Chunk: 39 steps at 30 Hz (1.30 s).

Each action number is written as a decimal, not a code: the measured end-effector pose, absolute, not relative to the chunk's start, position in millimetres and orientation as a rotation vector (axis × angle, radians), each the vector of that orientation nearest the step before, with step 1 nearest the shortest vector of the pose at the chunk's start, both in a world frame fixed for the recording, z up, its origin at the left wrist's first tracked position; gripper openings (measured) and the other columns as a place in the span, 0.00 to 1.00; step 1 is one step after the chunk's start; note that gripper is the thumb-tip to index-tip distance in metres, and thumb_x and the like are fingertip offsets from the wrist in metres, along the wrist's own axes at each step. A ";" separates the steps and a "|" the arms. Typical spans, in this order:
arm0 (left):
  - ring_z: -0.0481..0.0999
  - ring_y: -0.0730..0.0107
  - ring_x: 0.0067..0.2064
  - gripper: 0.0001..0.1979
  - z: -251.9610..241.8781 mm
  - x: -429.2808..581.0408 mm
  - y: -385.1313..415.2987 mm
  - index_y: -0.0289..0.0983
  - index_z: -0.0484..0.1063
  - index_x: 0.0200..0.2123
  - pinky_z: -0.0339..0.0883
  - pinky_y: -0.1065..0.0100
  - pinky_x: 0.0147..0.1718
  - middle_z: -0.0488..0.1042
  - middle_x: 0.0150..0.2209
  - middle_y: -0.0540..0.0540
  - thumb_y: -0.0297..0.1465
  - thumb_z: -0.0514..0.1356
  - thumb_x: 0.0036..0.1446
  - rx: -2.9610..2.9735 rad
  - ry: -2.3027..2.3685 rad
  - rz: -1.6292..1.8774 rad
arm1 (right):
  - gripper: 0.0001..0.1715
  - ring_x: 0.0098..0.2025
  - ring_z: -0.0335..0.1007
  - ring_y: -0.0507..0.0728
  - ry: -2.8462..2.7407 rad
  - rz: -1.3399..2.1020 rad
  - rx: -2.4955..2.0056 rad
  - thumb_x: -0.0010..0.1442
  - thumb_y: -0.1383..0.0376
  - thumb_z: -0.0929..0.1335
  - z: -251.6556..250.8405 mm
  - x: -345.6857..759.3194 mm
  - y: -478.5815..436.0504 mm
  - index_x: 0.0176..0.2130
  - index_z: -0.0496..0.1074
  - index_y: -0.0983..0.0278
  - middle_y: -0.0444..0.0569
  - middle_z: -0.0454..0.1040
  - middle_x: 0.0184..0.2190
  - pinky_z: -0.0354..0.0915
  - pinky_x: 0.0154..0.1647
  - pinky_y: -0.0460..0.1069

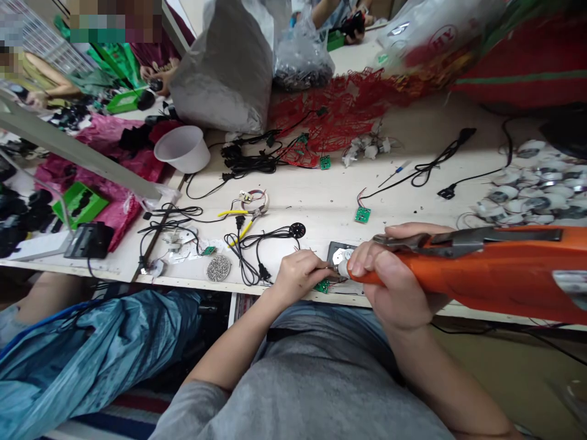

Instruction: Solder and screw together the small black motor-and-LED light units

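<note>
Hands: right hand (pixel 392 278) on iron (pixel 458 269), left hand (pixel 298 276) at board (pixel 322 286)

Worktop (pixel 321 195) edge runs beneath both hands. Orange iron lies crosswise, long axis near level, tip pointing left toward left hand; right hand clenched round it. Left fingers (pixel 316 260) pinched at tip, held item too small to tell, board just below them. Metal disc (pixel 343 255) on dark plate (pixel 334 250) just beyond tip. Black wires (pixel 243 256) lie further left.

Two hands (pixel 298 278) (pixel 394 278) (bare), one orange-handled tool (pixel 477 275)

Circuit board (pixel 321 286) partly hidden under left hand (pixel 298 278)
</note>
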<state>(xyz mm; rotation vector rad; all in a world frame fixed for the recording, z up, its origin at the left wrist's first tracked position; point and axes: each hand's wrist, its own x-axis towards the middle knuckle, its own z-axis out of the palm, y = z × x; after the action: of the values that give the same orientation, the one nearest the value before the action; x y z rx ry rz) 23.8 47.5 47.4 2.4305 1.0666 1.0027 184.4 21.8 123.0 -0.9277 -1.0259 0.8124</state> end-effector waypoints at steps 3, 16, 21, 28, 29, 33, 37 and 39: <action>0.72 0.73 0.27 0.17 41.5 24.9 48.5 0.37 0.73 0.26 0.65 0.71 0.29 0.71 0.23 0.49 0.39 0.61 0.65 2.511 1.080 0.954 | 0.13 0.19 0.67 0.55 -0.963 0.831 -0.888 0.60 0.59 0.73 122.8 183.5 22.5 0.44 0.68 0.54 0.37 0.67 0.20 0.68 0.23 0.54; 0.78 0.74 0.30 0.12 52.4 17.7 55.8 0.38 0.81 0.35 0.71 0.74 0.31 0.81 0.29 0.48 0.38 0.61 0.65 2.397 1.070 1.006 | 0.12 0.16 0.62 0.53 -0.865 0.678 -0.847 0.54 0.66 0.74 145.8 216.9 26.6 0.39 0.70 0.60 0.36 0.68 0.17 0.63 0.17 0.50; 0.78 0.74 0.29 0.11 61.3 38.2 70.7 0.38 0.81 0.32 0.71 0.74 0.31 0.80 0.28 0.49 0.37 0.63 0.63 2.393 1.034 0.897 | 0.12 0.15 0.62 0.52 -0.828 0.612 -0.941 0.52 0.67 0.73 127.8 218.3 28.9 0.37 0.70 0.61 0.36 0.68 0.18 0.62 0.16 0.50; 0.77 0.73 0.31 0.10 66.9 69.3 80.4 0.40 0.81 0.34 0.69 0.72 0.34 0.81 0.29 0.49 0.37 0.63 0.64 2.331 1.015 0.926 | 0.13 0.18 0.66 0.52 -0.956 0.634 -1.004 0.58 0.63 0.73 114.5 216.4 25.5 0.42 0.70 0.60 0.36 0.70 0.20 0.66 0.20 0.50; 0.78 0.72 0.32 0.10 65.6 70.2 80.5 0.40 0.81 0.33 0.69 0.71 0.35 0.81 0.29 0.49 0.37 0.63 0.64 2.368 1.014 0.873 | 0.13 0.18 0.66 0.52 -0.954 0.622 -1.007 0.57 0.63 0.73 114.8 217.4 24.6 0.42 0.70 0.59 0.36 0.70 0.20 0.66 0.20 0.50; 0.78 0.69 0.34 0.11 58.8 65.9 80.9 0.39 0.80 0.34 0.68 0.69 0.35 0.81 0.31 0.47 0.38 0.62 0.64 2.494 0.943 0.645 | 0.13 0.17 0.65 0.53 -0.933 0.606 -0.997 0.57 0.62 0.74 117.1 221.9 21.6 0.41 0.71 0.58 0.37 0.69 0.20 0.64 0.18 0.50; 0.77 0.69 0.33 0.12 55.1 60.4 80.4 0.38 0.79 0.36 0.67 0.70 0.34 0.79 0.29 0.47 0.38 0.60 0.66 2.598 0.852 0.669 | 0.12 0.17 0.64 0.52 -0.926 0.608 -0.973 0.58 0.63 0.73 117.1 225.0 21.0 0.42 0.71 0.58 0.37 0.68 0.19 0.63 0.18 0.50; 0.76 0.70 0.31 0.14 54.1 61.2 77.9 0.36 0.78 0.34 0.66 0.70 0.31 0.78 0.27 0.47 0.37 0.58 0.68 2.683 0.831 0.774 | 0.12 0.17 0.64 0.52 -0.922 0.616 -0.961 0.58 0.64 0.73 115.8 224.9 22.0 0.42 0.71 0.59 0.36 0.68 0.19 0.63 0.18 0.50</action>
<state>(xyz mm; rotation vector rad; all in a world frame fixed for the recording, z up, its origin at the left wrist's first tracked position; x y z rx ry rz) 61.2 77.9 54.1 2.6826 0.8308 0.7743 224.9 22.0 115.8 -0.9611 -0.9225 0.6156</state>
